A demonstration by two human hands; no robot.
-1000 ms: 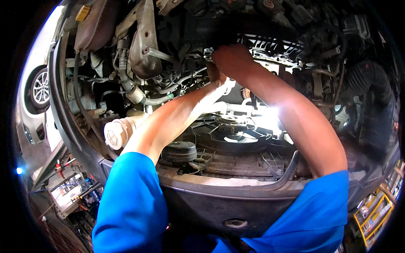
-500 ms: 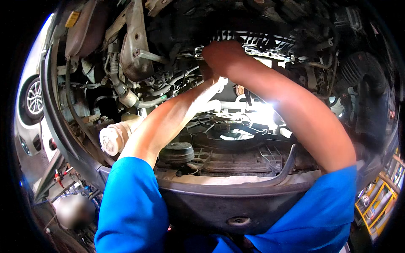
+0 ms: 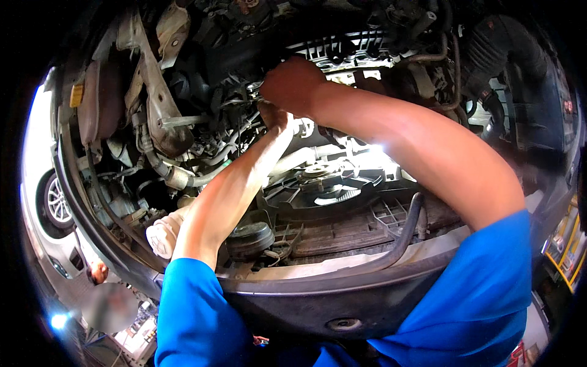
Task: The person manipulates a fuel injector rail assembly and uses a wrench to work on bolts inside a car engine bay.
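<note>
Both my arms, in blue sleeves, reach over the front of an open engine bay to the middle of the engine. My right hand is bent into a fist-like shape beside a pale ribbed engine part. Whatever its fingers hold is hidden. Just below it lies my left hand, mostly covered by the right one and in shadow, so its fingers do not show. Close by the left wrist is a bright pale fitting. Under my forearms sits the radiator fan, strongly lit by a glaring light.
A rusty metal bracket and a white-capped reservoir stand at left. A black ribbed hose curves at right. The dark front panel crosses below my arms. Outside are another car's wheel and a yellow rack.
The view has shifted, so the bracket and upper engine parts appear farther left. Both hands appear slightly left and lower, still together at about the same part of the engine.
</note>
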